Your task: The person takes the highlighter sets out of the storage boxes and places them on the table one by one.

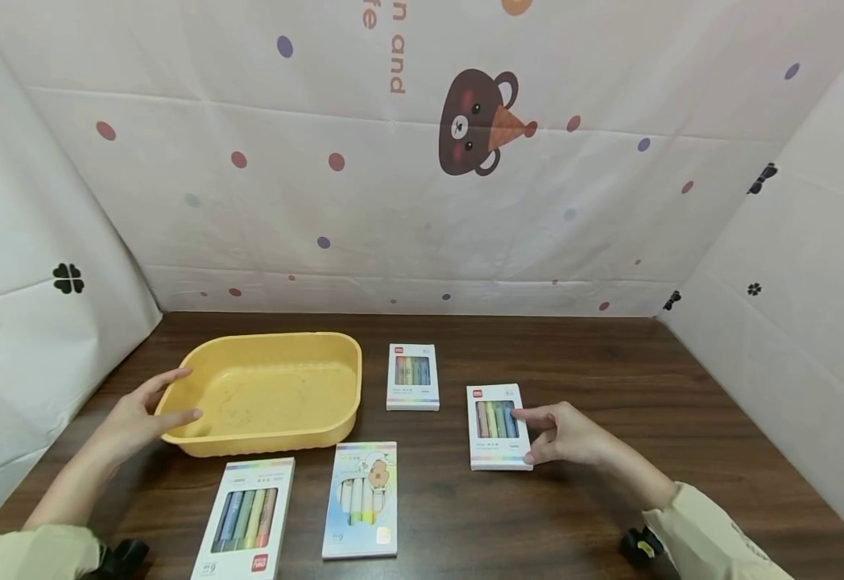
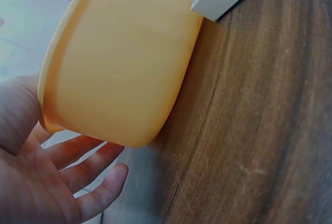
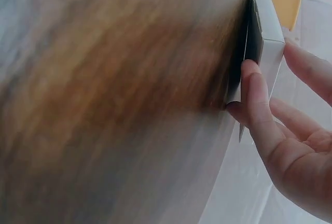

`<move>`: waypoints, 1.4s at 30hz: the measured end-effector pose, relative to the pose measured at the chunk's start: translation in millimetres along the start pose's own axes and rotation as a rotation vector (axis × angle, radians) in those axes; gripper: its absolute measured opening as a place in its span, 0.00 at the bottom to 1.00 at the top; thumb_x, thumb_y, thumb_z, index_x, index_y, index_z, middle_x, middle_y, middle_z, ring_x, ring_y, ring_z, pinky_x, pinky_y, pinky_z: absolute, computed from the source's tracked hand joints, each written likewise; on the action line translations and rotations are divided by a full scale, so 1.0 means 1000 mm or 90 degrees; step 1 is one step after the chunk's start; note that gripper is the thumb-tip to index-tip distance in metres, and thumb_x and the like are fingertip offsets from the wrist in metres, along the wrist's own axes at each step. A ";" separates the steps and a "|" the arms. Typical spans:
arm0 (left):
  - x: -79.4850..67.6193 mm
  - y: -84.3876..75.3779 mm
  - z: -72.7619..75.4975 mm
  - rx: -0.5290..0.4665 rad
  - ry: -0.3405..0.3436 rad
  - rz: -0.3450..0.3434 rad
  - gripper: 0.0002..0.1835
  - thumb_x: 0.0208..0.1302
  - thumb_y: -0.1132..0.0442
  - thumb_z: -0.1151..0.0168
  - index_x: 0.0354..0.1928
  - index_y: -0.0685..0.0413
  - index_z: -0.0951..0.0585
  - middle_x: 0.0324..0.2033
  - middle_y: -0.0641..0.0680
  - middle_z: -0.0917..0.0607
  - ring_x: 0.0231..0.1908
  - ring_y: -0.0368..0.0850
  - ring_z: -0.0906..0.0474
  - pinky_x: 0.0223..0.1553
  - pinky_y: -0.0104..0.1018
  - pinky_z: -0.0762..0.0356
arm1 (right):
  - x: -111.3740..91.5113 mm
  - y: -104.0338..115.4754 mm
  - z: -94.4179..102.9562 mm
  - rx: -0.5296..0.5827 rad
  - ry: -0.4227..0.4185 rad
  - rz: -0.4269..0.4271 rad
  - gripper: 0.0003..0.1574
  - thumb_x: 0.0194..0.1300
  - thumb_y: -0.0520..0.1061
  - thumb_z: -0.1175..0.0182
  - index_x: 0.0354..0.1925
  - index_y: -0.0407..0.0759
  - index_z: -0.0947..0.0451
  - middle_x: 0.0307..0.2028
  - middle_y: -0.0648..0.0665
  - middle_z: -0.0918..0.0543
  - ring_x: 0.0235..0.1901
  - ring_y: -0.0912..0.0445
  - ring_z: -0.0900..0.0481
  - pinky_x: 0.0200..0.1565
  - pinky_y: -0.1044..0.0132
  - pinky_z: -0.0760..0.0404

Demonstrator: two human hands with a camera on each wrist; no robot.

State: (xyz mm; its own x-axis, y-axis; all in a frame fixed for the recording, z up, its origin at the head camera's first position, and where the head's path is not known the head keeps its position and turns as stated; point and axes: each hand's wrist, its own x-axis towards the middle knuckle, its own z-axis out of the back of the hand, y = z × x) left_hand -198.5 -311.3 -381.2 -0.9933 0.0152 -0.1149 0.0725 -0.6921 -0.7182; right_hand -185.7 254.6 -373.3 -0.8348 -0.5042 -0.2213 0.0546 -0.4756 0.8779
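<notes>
My left hand (image 1: 134, 419) holds the left end of a shallow yellow plastic basin (image 1: 262, 444). In the left wrist view its fingers (image 2: 85, 169) lie along the outside of the basin, below the rim. On the right, my right hand (image 1: 574, 435) grips the right edge of a white box of markers (image 1: 486, 455), whose window shows several coloured pens. The right wrist view has fingers (image 3: 259, 99) reaching beneath the box, with its near edge raised off the table. The bottom face of the box is mostly in shadow.
Another white box of markers (image 1: 412, 396) lies right of the basin. A larger white marker box (image 1: 244, 515) and a light-blue one (image 1: 359, 541) lie in front of it. The dark wooden table (image 1: 581, 354) is bordered by printed white cloth (image 1: 393, 201).
</notes>
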 end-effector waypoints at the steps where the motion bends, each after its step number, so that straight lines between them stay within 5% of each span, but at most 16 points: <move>1: 0.000 0.000 0.000 0.002 -0.001 0.000 0.47 0.55 0.46 0.37 0.68 0.61 0.47 0.56 0.77 0.34 0.43 0.50 0.30 0.33 0.30 0.31 | 0.000 0.000 0.000 -0.012 -0.002 -0.001 0.44 0.48 0.33 0.33 0.60 0.21 0.42 0.55 0.18 0.37 0.29 0.56 0.20 0.31 0.68 0.24; 7: -0.001 -0.001 -0.001 -0.004 0.004 0.003 0.47 0.55 0.45 0.37 0.68 0.61 0.48 0.56 0.78 0.36 0.48 0.59 0.33 0.35 0.34 0.32 | -0.002 0.000 0.000 -0.080 -0.031 0.008 0.43 0.46 0.34 0.31 0.58 0.21 0.38 0.54 0.22 0.32 0.29 0.55 0.18 0.30 0.68 0.23; 15: -0.001 0.000 -0.001 -0.006 0.007 0.010 0.47 0.55 0.44 0.38 0.68 0.61 0.49 0.56 0.79 0.36 0.49 0.61 0.34 0.37 0.37 0.32 | -0.004 -0.001 0.003 -0.059 -0.058 0.021 0.42 0.46 0.34 0.31 0.56 0.20 0.37 0.51 0.22 0.29 0.34 0.50 0.19 0.32 0.67 0.22; 23: 0.000 0.002 0.000 -0.022 0.022 0.008 0.47 0.56 0.45 0.39 0.69 0.60 0.51 0.60 0.79 0.43 0.56 0.68 0.43 0.46 0.58 0.37 | -0.003 -0.005 0.006 -0.033 -0.072 0.024 0.42 0.48 0.36 0.31 0.57 0.21 0.38 0.48 0.25 0.25 0.37 0.47 0.20 0.34 0.67 0.22; 28: -0.001 0.004 -0.002 -0.033 0.012 -0.009 0.46 0.57 0.46 0.39 0.69 0.61 0.51 0.62 0.77 0.45 0.58 0.70 0.46 0.48 0.61 0.40 | -0.002 -0.006 0.006 -0.006 -0.077 0.029 0.42 0.48 0.36 0.31 0.57 0.20 0.39 0.48 0.25 0.25 0.39 0.45 0.20 0.36 0.66 0.21; 31: -0.002 0.006 -0.003 -0.028 -0.024 -0.037 0.44 0.58 0.48 0.39 0.68 0.62 0.48 0.62 0.74 0.43 0.57 0.69 0.43 0.45 0.53 0.35 | -0.003 -0.006 0.006 -0.006 -0.084 0.023 0.42 0.48 0.37 0.31 0.57 0.21 0.38 0.47 0.25 0.25 0.39 0.45 0.19 0.37 0.65 0.21; 36: -0.004 0.006 -0.004 -0.018 -0.101 -0.065 0.40 0.58 0.50 0.39 0.66 0.62 0.43 0.60 0.71 0.36 0.54 0.67 0.37 0.33 0.27 0.33 | -0.005 -0.005 0.011 -0.019 -0.096 0.011 0.43 0.49 0.39 0.31 0.58 0.23 0.37 0.48 0.26 0.25 0.41 0.44 0.20 0.38 0.63 0.21; 39: -0.004 0.004 -0.004 -0.029 -0.119 -0.062 0.39 0.59 0.49 0.40 0.66 0.60 0.42 0.60 0.71 0.36 0.55 0.69 0.38 0.37 0.36 0.28 | -0.006 -0.005 0.015 -0.015 -0.097 0.008 0.44 0.48 0.40 0.31 0.59 0.23 0.38 0.49 0.25 0.26 0.42 0.43 0.21 0.39 0.63 0.21; 42: -0.005 0.001 -0.003 -0.030 -0.126 -0.060 0.39 0.59 0.48 0.41 0.66 0.60 0.43 0.61 0.71 0.38 0.56 0.71 0.41 0.42 0.57 0.32 | -0.007 -0.004 0.021 -0.022 -0.097 0.016 0.45 0.49 0.41 0.31 0.59 0.23 0.38 0.49 0.24 0.27 0.42 0.42 0.21 0.38 0.63 0.21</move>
State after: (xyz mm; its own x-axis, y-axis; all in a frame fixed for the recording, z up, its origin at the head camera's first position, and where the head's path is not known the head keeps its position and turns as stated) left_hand -193.3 -310.0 -383.6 -0.9939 -0.0676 0.0875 -0.0212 -0.6603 -0.7507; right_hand -191.0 275.4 -366.6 -0.9062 -0.4023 -0.1300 0.0933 -0.4904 0.8665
